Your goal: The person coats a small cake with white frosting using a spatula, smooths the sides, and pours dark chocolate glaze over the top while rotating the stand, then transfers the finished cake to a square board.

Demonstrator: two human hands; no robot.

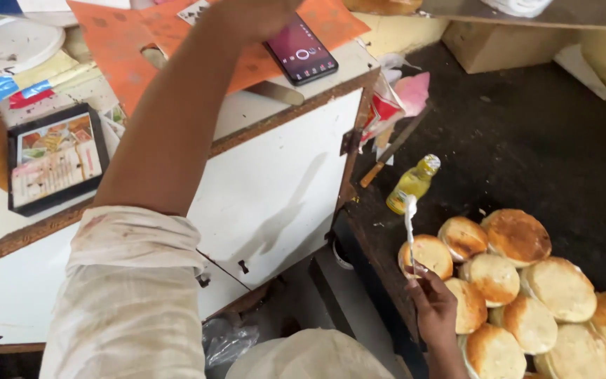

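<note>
My right hand (435, 307) grips a white spatula (410, 231) upright over the buns (520, 281) — my left hand (247, 14) reaches past the phone (301, 50), its grip cut off.

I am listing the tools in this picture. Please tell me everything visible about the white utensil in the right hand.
The white utensil is a thin, pale stick, probably plastic, with a broader rounded tip that seems coated in something white. It stands nearly upright, tip upward. The right hand pinches its lower end. It rises over the edge of the dark griddle, in front of a toasted bun, just below a small yellow bottle.
</note>
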